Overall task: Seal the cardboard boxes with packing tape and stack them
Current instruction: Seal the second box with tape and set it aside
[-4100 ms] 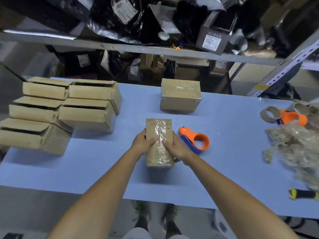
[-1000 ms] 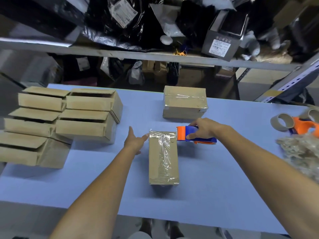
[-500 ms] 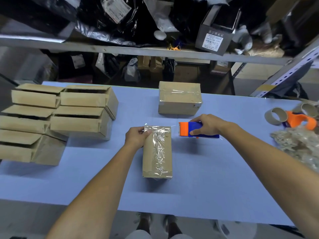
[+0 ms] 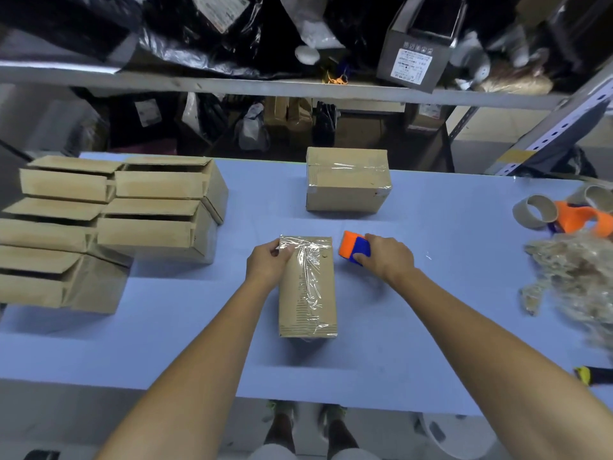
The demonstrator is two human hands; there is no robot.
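A narrow cardboard box (image 4: 306, 293) lies lengthwise in the middle of the blue table (image 4: 414, 327), with clear tape running along its top. My left hand (image 4: 267, 263) grips the box's far left corner, thumb on the tape. My right hand (image 4: 386, 258) holds an orange and blue tape dispenser (image 4: 354, 249) just right of the box's far end. A sealed box (image 4: 346, 179) stands farther back. Several open boxes (image 4: 109, 220) are stacked at the left.
Empty tape cores (image 4: 534, 212) and a second orange dispenser (image 4: 580, 220) lie at the right edge, beside a heap of crumpled used tape (image 4: 577, 283). A yellow and black tool (image 4: 593, 375) sits at the front right. Cluttered shelves rise behind the table.
My left hand went from open beside the box to gripping its far corner. My right hand drew the dispenser away from the box's far end, toward the table.
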